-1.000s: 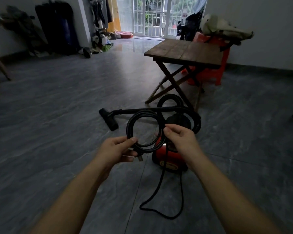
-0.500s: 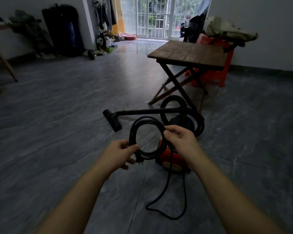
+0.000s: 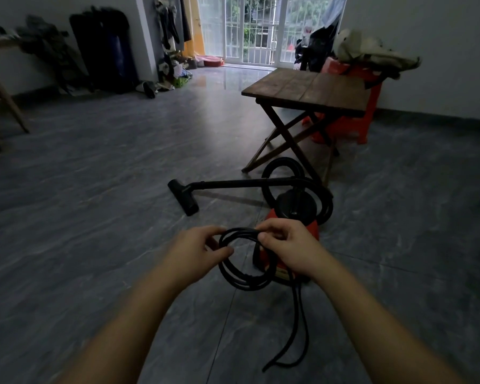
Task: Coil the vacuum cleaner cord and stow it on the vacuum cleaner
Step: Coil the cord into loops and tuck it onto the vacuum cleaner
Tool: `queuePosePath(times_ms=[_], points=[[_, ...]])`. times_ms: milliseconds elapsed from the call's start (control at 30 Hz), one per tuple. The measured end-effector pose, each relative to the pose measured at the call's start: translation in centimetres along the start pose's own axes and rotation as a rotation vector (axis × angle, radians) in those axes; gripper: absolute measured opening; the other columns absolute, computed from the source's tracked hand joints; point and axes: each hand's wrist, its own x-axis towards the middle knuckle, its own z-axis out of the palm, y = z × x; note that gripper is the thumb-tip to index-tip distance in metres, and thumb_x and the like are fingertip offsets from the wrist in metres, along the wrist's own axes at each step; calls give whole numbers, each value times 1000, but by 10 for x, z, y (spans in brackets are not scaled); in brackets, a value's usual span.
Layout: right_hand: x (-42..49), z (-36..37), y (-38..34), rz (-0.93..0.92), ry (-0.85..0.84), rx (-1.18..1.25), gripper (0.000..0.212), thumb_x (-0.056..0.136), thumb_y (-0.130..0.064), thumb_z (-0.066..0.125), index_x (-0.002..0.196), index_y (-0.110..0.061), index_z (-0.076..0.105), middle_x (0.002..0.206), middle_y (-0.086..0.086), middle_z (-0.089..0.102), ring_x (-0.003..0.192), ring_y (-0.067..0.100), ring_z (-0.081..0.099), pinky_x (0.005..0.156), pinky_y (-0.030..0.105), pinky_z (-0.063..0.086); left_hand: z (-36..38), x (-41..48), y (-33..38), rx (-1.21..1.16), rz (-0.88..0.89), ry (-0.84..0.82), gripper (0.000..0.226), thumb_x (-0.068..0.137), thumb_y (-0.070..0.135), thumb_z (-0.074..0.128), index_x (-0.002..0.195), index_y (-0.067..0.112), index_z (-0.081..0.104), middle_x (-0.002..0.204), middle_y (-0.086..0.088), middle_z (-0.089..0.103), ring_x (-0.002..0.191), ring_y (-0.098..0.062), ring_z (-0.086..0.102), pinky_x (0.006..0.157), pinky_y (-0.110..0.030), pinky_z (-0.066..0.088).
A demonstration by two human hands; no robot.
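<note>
**A:** While both arms reach out over the grey tiled floor (image 3: 94,217), what has each hand got?

**B:** Both grip the black power cord (image 3: 241,281), which is gathered into a small coil of several turns. The left hand (image 3: 197,250) pinches the coil's left side between the thumb and curled fingers. The right hand (image 3: 286,248) has its fingers curled round the upper right of the coil, with the thumb laid against the strands.

**A:** Is the whole cord wound up?

**B:** No. From under the right hand a loose length drops to the floor, bends round in a narrow loop and runs back up (its far end is hidden).

**A:** And where is the coil?

**B:** It is held in the air, off the floor, just on the near side of the vacuum cleaner (image 3: 295,205). From the head camera it overlaps the machine's red body. I cannot tell whether they touch.

**A:** How does the machine sit?

**B:** It stands upright on the tiles, a red canister with a black top. Its ribbed hose (image 3: 326,200) curls around it, and the wand (image 3: 233,184) lies out to the left, ending in the floor nozzle (image 3: 183,196). Just behind it stands a wooden folding table (image 3: 308,90) with crossed legs, and beyond that a red plastic stool (image 3: 363,128) by the wall.
</note>
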Motion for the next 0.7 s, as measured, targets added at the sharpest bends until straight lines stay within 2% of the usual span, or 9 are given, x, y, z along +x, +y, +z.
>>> queuePosePath(times_ms=[100,167,300,467,600,700], points=[[-2,-1,-2,-14,3,-32,15,95,-17,63,90,-27,73,79,2,71,75,7,65,79,29,55,1,1,-1,53,14,-33,25,88,43,70,113,39,69,95,12,69,78,-4,66,70,-25,53],[-3,-2,-3,-22,20,-57,14,96,-16,61,93,-25,72,80,3,70,76,6,64,77,22,52,2,1,-2,47,12,-56,23,88,44,70,109,37,72,97,12,69,79,-5,66,73,-29,55],[-2,-7,0,-20,66,-81,14,96,-15,61,102,-20,72,83,-5,68,74,-6,62,68,6,46,3,1,1,-42,33,-117,16,85,42,73,98,33,77,91,9,72,75,-6,67,70,-30,56],[-1,-11,2,-26,75,-50,16,96,-16,61,99,-25,73,88,-11,70,78,-7,64,72,7,45,6,-2,10,-210,35,-181,12,86,34,76,90,23,76,67,6,61,57,-6,58,55,-22,51],[-1,-13,2,-11,102,-6,16,96,-15,60,102,-20,75,95,-10,72,80,-7,66,76,11,49,12,-3,13,-354,-10,-257,15,88,30,74,95,18,76,58,14,52,59,-13,56,61,-32,54],[-1,-13,-1,-21,142,26,17,96,-13,60,104,-17,75,100,-10,72,91,-9,65,82,12,49,14,-4,18,-414,-14,-239,11,90,27,72,94,18,76,61,9,54,60,-14,55,59,-30,53]])
